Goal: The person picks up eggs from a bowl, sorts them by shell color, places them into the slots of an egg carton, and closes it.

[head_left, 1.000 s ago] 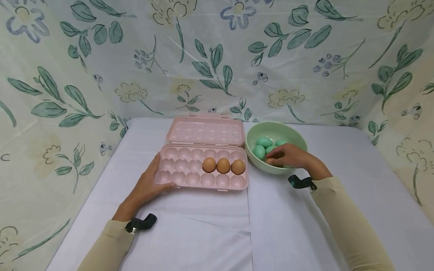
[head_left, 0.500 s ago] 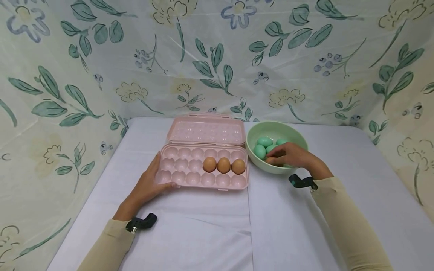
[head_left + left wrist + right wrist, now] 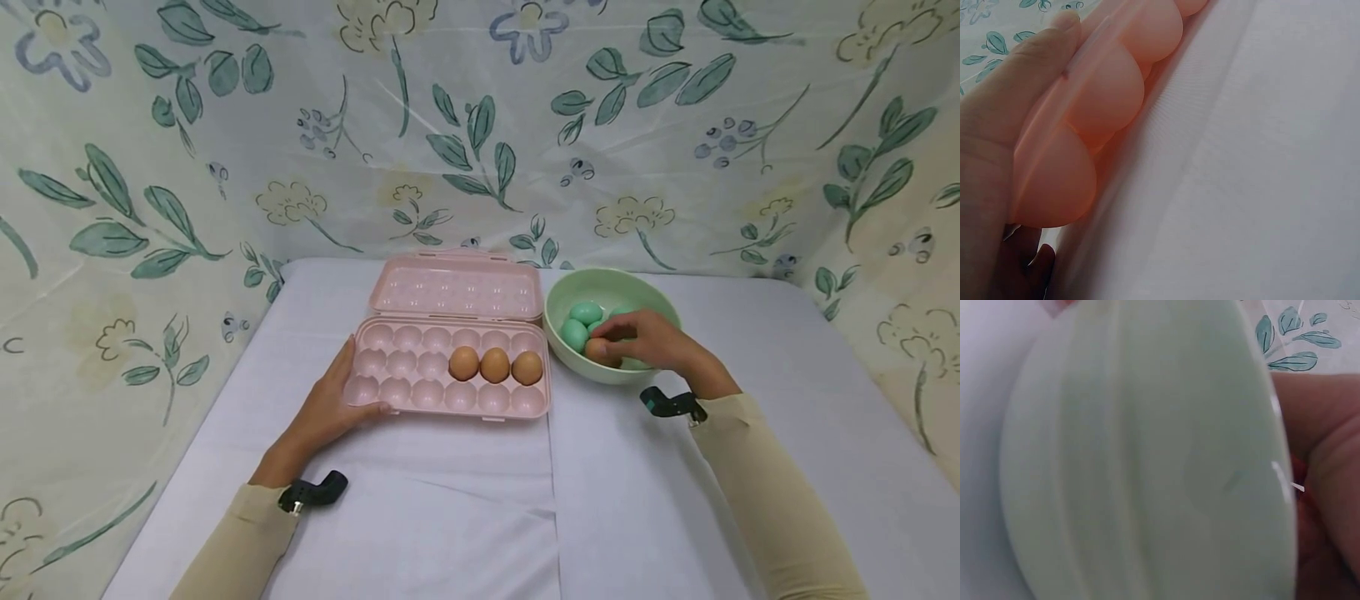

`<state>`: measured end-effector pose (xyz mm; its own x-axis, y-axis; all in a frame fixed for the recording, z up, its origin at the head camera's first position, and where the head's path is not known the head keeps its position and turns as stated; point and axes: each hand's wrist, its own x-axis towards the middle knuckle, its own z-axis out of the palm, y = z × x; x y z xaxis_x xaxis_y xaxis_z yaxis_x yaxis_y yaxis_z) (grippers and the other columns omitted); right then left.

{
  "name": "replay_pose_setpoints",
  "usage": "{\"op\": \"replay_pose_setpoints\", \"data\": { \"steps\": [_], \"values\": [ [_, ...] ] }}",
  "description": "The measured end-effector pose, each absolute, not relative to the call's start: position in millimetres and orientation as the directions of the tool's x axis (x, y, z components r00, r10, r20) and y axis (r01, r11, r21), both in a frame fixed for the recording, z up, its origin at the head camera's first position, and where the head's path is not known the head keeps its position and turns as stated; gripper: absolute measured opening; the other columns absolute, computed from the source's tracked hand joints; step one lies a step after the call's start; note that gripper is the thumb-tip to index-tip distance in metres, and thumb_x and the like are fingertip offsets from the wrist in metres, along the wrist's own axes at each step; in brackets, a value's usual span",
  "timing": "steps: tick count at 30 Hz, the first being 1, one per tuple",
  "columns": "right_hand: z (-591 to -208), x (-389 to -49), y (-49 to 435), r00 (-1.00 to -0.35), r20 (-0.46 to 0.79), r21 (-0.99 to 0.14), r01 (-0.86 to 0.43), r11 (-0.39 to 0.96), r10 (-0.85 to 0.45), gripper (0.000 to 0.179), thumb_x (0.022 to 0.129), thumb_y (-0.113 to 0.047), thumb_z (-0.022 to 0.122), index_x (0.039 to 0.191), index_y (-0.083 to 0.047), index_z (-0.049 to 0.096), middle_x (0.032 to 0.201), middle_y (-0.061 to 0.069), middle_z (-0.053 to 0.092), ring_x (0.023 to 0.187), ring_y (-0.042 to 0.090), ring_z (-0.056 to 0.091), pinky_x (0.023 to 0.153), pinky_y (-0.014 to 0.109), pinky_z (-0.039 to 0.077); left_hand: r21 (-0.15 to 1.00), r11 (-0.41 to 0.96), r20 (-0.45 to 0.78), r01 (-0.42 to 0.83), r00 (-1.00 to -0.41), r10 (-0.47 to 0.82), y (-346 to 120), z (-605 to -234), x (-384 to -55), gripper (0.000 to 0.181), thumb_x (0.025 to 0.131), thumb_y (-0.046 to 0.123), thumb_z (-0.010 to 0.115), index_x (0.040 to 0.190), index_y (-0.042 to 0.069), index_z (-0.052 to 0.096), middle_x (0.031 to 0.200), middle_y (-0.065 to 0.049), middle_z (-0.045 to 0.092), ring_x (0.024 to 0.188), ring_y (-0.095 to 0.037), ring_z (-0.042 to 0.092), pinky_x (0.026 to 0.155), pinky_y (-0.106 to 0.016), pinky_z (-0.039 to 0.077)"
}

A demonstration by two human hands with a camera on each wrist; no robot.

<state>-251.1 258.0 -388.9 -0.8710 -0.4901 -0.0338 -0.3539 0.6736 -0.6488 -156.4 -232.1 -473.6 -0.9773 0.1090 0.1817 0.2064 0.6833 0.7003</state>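
A pink egg carton lies with its lid laid back, three brown eggs in the right half of its middle row. At its left end my left hand grips the carton, thumb along the front edge; the left wrist view shows the fingers curled below the rounded cups. Inside a light green bowl my right hand pinches another brown egg between thumb and fingers. Several green eggs lie around it. The bowl's outer wall hides that egg in the right wrist view.
A white cloth covers the table. Behind it hangs a floral curtain. The bowl stands close against the carton's right end. Dark camera mounts sit on both wrists.
My right hand has lifted slightly, and more of the brown egg under its fingers shows now. The left hand and the carton have stayed still.
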Motion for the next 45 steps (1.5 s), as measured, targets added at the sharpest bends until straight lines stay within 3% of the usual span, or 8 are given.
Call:
{"op": "replay_pose_setpoints", "data": {
  "steps": [19,34,45],
  "values": [
    [-381,-248,258,-0.913,-0.006,-0.756,-0.263,0.6,-0.408,0.043,0.097,-0.022,0.06,0.134,0.0,0.055,0.134,0.018,0.054,0.122,0.038,0.049,0.103,0.056,0.037,0.69,0.691,0.182,0.214,-0.976,0.12,-232,-475,-154,0.129,0.064,0.058,0.083,0.155,0.029,-0.004,0.162,0.002,0.008,0.145,-0.029,0.02,0.109,-0.058,0.028],
    [-373,-249,232,-0.939,0.13,-0.824,-0.281,0.491,-0.32,0.046,0.095,-0.031,0.062,0.131,-0.004,0.057,0.129,0.012,0.057,0.119,0.031,0.055,0.102,0.048,0.042,0.682,0.702,0.183,0.206,-0.977,0.109,-231,-471,-154,0.129,0.064,0.058,0.083,0.156,0.02,0.0,0.162,-0.001,0.009,0.144,-0.03,0.021,0.109,-0.058,0.028],
    [-365,-248,206,-0.931,0.162,-0.861,-0.295,0.414,-0.328,0.047,0.095,-0.033,0.062,0.133,-0.007,0.056,0.129,0.008,0.058,0.112,0.025,0.057,0.098,0.044,0.045,0.691,0.693,0.182,0.207,-0.977,0.111,-232,-470,-155,0.129,0.064,0.057,0.083,0.155,0.028,-0.004,0.162,0.002,0.009,0.145,-0.029,0.021,0.109,-0.057,0.028]
  ]
}}
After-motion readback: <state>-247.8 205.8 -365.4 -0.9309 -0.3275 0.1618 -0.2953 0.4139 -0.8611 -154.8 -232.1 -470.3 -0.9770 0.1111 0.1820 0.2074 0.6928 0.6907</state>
